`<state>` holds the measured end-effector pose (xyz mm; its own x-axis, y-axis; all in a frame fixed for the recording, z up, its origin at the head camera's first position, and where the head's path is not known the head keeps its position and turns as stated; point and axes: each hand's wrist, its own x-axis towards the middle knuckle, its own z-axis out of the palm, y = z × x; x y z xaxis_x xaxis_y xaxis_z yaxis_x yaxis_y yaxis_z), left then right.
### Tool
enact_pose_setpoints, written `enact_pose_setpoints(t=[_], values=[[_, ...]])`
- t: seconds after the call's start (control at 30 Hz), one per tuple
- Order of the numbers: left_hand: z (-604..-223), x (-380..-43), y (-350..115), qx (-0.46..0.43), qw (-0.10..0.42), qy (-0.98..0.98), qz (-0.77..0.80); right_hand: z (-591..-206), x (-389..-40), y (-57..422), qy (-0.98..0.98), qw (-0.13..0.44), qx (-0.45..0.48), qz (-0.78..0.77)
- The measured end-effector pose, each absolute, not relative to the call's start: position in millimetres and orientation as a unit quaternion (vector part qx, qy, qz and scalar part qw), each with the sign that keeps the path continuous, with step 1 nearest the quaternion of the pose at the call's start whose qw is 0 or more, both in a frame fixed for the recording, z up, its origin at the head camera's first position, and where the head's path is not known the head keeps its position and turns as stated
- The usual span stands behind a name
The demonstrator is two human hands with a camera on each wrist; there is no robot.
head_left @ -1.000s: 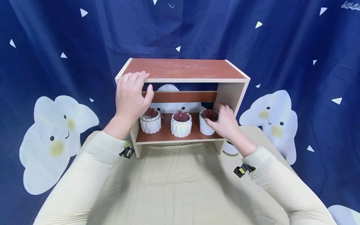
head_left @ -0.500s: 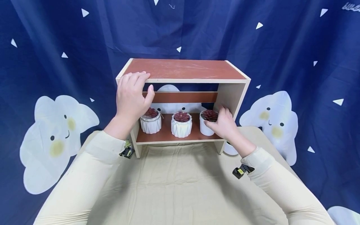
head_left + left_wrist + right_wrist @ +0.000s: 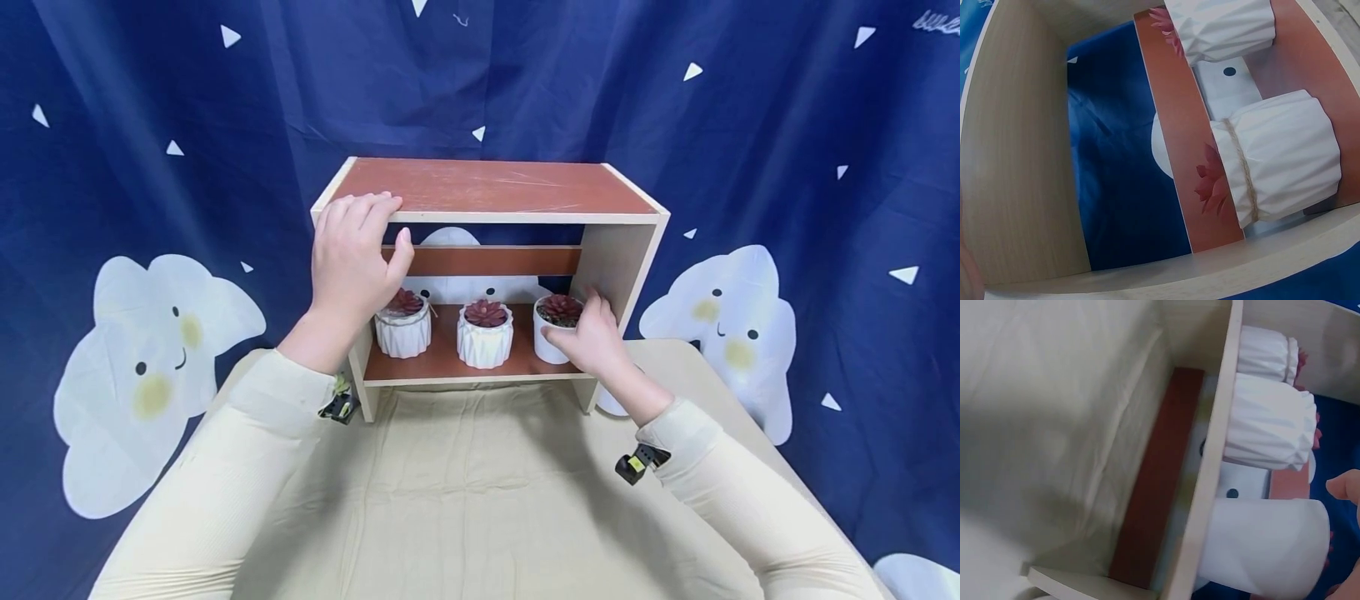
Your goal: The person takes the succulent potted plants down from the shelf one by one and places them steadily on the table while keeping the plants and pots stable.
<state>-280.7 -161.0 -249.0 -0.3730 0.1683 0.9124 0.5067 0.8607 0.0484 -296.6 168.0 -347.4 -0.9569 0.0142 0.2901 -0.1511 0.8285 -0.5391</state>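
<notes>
A wooden shelf (image 3: 480, 185) with a reddish-brown top stands on the table. My left hand (image 3: 352, 250) rests on its front top-left edge, fingers over the board and thumb apart. On the lower board stand three white pots with dark red succulents: a ribbed pot tied with twine (image 3: 403, 335), a second ribbed pot (image 3: 484, 343), and a smooth pot (image 3: 550, 343). My right hand (image 3: 596, 340) is spread at the smooth pot's right side; its fingers are partly hidden. In the right wrist view, the thumb (image 3: 1342, 486) shows beyond the smooth pot's rim, apart from it.
Beyond the shelf's right leg, another white pot (image 3: 611, 406) sits on the table, partly hidden by my right forearm. A beige cloth (image 3: 465, 492) covers the table. Behind hangs a dark blue curtain (image 3: 525, 75) with white cloud figures.
My right hand has shifted slightly down and left beside the smooth pot, and its forearm now covers more of the pot on the table. My left hand stays in place on the shelf.
</notes>
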Motion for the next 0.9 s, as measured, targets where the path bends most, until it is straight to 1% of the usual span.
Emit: enact_pose_setpoints(t=[0.17,0.63,0.9], values=[[-249,-281,-162,-0.21,0.52,-0.813,-0.159,-355,-300,168,-0.937,0.134,0.019,0.321],[-250,-282,-161,-0.214,0.526,-0.808,-0.159,-369,-307,166,-0.898,0.138,-0.015,0.418],[-250,-282,-162,-0.21,0.526,-0.809,-0.157,-374,-309,164,-0.885,0.135,-0.021,0.445]])
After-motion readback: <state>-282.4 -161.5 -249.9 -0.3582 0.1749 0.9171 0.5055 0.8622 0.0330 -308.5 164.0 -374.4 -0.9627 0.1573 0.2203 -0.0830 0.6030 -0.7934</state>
